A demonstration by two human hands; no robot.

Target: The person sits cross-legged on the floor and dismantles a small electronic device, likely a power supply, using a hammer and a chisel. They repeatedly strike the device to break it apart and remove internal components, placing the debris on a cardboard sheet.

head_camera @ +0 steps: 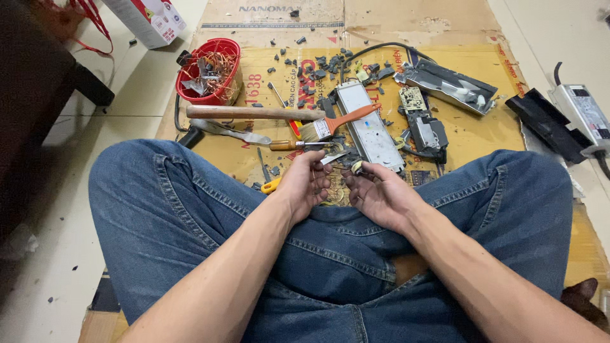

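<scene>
Resting in right hand (380, 194) fingertips: small pale part (357, 167), left hand (306, 184) beside.

A flattened brown cardboard sheet (406, 25) with red and dark print lies on the floor beyond the hands. A white box (149, 19) with red markings stands far off to their upper left. A grey rectangular unit with a white label (581, 108) sits far right.

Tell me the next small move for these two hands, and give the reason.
Probably bring the left hand across to grip the small pale part pinched at the right hand fingertips. Both hands sit palms up, close together over the lap, the left one seemingly empty, and the part looks too small for one hand to work alone.
</scene>
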